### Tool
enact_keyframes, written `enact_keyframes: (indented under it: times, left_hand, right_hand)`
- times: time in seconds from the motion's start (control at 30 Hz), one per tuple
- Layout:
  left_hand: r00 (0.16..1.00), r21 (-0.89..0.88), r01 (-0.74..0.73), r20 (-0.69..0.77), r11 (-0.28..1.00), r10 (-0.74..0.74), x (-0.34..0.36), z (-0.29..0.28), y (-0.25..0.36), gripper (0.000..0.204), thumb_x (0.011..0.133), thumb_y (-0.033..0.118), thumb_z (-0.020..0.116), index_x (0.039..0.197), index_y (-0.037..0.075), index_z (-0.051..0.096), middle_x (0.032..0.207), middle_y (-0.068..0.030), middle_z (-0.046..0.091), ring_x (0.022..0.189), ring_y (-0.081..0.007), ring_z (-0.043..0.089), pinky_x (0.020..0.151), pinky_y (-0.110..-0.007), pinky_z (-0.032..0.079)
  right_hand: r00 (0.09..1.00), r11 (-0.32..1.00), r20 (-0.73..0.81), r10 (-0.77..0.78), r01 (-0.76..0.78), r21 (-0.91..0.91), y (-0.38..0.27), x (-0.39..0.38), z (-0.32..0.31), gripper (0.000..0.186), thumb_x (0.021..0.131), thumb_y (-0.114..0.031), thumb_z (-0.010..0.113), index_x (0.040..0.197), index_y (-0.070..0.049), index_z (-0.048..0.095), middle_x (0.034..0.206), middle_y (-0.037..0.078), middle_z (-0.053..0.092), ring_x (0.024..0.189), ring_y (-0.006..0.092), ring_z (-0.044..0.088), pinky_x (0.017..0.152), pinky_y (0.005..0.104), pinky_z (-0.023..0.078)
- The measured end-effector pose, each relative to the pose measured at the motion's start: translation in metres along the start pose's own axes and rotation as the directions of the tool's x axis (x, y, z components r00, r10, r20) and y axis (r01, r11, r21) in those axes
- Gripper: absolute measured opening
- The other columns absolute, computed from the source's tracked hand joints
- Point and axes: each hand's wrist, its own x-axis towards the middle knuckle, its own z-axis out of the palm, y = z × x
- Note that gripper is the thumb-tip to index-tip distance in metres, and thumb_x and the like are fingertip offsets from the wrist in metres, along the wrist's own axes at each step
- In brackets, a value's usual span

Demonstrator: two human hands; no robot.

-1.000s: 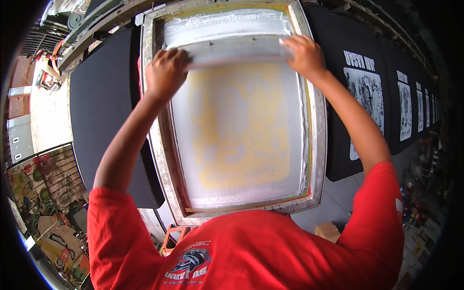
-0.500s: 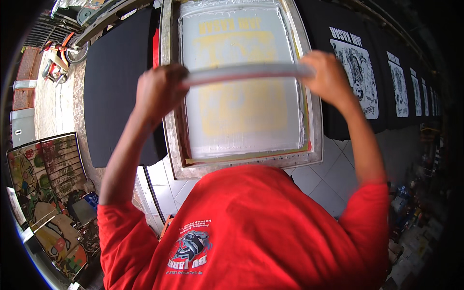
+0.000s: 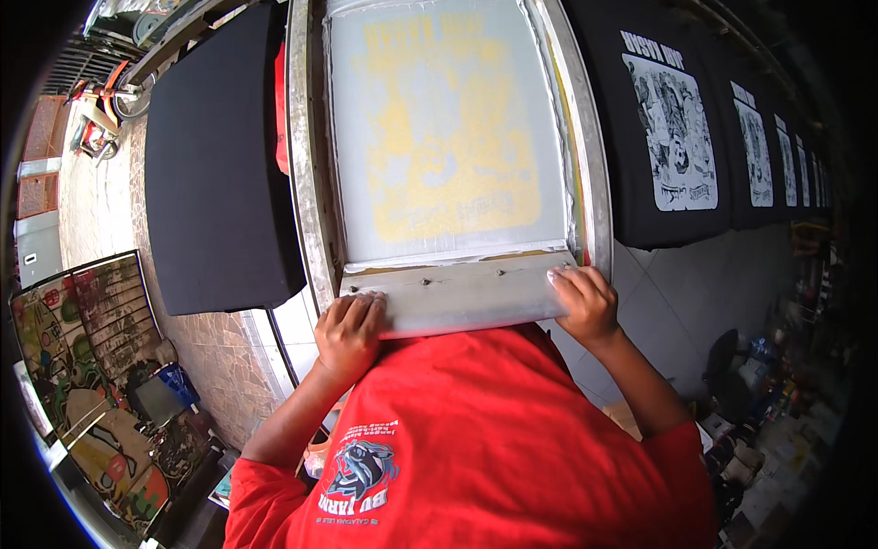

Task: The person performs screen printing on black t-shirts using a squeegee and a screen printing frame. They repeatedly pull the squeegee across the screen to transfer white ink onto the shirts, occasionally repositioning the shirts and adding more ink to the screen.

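A wide grey metal squeegee [image 3: 466,297] lies tilted at the near end of a screen-printing frame [image 3: 305,165], covering the frame's near rail. My left hand [image 3: 352,331] is closed around its left end, and my right hand [image 3: 585,302] grips the right end, with whitish smears on the fingertips. Beyond the squeegee stretches the mesh [image 3: 448,240], showing a yellowish stencil through a thin pale film. White ink is built up along the mesh edges. What lies beneath the screen is hidden, apart from a strip of red [image 3: 282,110] at the left.
To the left is a plain black fabric-covered board [image 3: 219,174]. On the right, a black shirt with a white print [image 3: 681,137] heads a row of several similar ones. A camouflage-patterned board [image 3: 87,384] stands lower left, and assorted clutter [image 3: 750,384] fills the lower right.
Both hands have brought the squeegee from mid-screen toward my body, down to the near end, and its broad face now shows. The yellow stencil shows more clearly.
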Motion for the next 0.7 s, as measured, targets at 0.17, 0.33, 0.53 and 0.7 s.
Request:
enact_keyframes:
  times: [0.17,0.33,0.53,0.7]
  left_hand:
    - [0.999,0.076,-0.025,-0.045,0.997,0.028,0.05,0.011,-0.032,0.03,0.069,0.011,0.071,0.099,0.007,0.071,0.089,-0.0054,0.069,0.078,-0.0216,0.066,0.07,-0.033,0.054]
    - [0.995,0.157,-0.044,-0.086,0.987,0.058,0.125,0.025,-0.075,0.03,0.067,0.009,0.071,0.097,0.01,0.071,0.085,-0.0032,0.069,0.075,-0.0213,0.066,0.068,-0.032,0.054]
    - [0.97,0.274,-0.021,-0.228,0.961,0.086,0.219,0.047,-0.13,0.026,0.069,0.011,0.073,0.095,0.014,0.07,0.083,0.0013,0.066,0.074,-0.0198,0.065,0.063,-0.03,0.054]
    - [0.971,0.291,0.002,-0.228,0.957,0.067,0.304,0.059,-0.182,0.024,0.068,0.013,0.071,0.091,0.016,0.066,0.084,-0.0004,0.064,0.08,-0.0222,0.065,0.065,-0.034,0.056]
  right_hand:
    - [0.999,0.998,0.008,-0.048,0.048,-0.037,0.036,0.051,0.011,0.035,0.07,-0.002,0.064,0.105,-0.003,0.069,0.098,0.008,0.067,0.085,0.025,0.063,0.076,0.0352,0.054]
    - [0.994,0.986,-0.016,-0.108,0.105,-0.131,0.087,0.129,0.025,0.043,0.065,-0.001,0.065,0.107,-0.008,0.07,0.099,0.006,0.067,0.087,0.0238,0.063,0.076,0.0338,0.054]
    - [0.984,0.981,-0.106,-0.141,0.125,-0.15,0.15,0.229,0.047,0.046,0.062,-0.001,0.067,0.107,-0.012,0.069,0.096,0.002,0.066,0.089,0.0248,0.063,0.076,0.0335,0.055]
    - [0.975,0.976,-0.16,-0.156,0.128,-0.177,0.208,0.318,0.066,0.041,0.065,-0.006,0.069,0.105,-0.014,0.068,0.1,0.005,0.066,0.094,0.0277,0.064,0.078,0.038,0.055]
